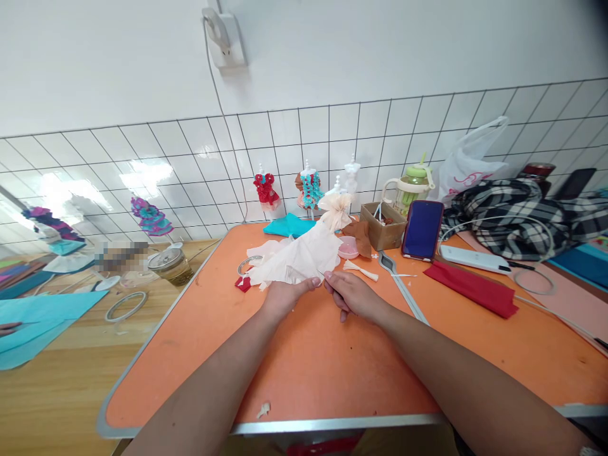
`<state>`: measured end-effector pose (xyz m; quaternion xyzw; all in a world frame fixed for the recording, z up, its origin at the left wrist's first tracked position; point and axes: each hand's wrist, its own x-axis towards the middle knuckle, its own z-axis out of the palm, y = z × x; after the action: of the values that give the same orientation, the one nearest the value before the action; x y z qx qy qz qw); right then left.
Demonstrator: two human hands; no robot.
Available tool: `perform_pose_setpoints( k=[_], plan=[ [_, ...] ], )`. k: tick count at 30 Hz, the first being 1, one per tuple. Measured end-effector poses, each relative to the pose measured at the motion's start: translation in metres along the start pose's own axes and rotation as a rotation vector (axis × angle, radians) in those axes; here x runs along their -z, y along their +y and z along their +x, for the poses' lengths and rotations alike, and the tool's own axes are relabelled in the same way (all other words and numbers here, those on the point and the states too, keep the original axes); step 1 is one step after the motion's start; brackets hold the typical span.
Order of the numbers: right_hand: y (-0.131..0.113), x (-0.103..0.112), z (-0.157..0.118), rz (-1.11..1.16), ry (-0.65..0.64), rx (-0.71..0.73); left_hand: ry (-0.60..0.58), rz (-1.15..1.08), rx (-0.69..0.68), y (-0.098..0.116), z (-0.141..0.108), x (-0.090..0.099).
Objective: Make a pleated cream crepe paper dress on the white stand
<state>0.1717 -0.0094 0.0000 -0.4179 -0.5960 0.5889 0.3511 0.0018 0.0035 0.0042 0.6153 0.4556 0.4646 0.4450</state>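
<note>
A large piece of white, wrinkled crepe paper (304, 253) spreads out in front of my hands, over the orange table. My left hand (287, 297) is closed on its near edge, thumb stretched to the right. Close beside it, my right hand (354, 294) has its fingers pinched together at the paper's right corner. Something thin seems to show at those fingertips, too small to name. Behind the paper stands a small white dress form with a cream pleated paper skirt (335, 210). A twisted cream paper strip (361, 271) lies right of the sheet.
Dressed mini forms, one red (266, 191) and one turquoise (310, 190), stand by the wall. Rightward are a cardboard box (380, 229), bottle (412, 187), phone (422, 229), folded red paper (470, 288) and silver tweezers (388, 263). A person's hand (8, 329) holds blue paper at left.
</note>
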Motion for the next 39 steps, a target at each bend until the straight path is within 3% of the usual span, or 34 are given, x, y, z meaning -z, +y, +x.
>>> perform_pose_setpoints(
  k=[8,14,24,31,39],
  plan=[
    [-0.002,0.002,-0.001,0.043,-0.004,0.011,-0.023,-0.053,0.038,0.0,0.0,0.0],
    [-0.001,0.003,-0.001,-0.004,-0.061,-0.02,-0.062,-0.122,-0.008,-0.006,0.002,0.001],
    [-0.009,0.006,-0.005,-0.025,-0.072,0.002,-0.139,-0.161,-0.031,0.003,-0.001,-0.001],
    [-0.008,0.008,-0.005,-0.04,-0.075,0.015,-0.044,-0.205,0.005,-0.001,0.001,0.001],
    [-0.002,0.007,-0.004,-0.104,-0.047,0.023,-0.165,-0.123,0.007,0.012,-0.004,-0.006]
  ],
)
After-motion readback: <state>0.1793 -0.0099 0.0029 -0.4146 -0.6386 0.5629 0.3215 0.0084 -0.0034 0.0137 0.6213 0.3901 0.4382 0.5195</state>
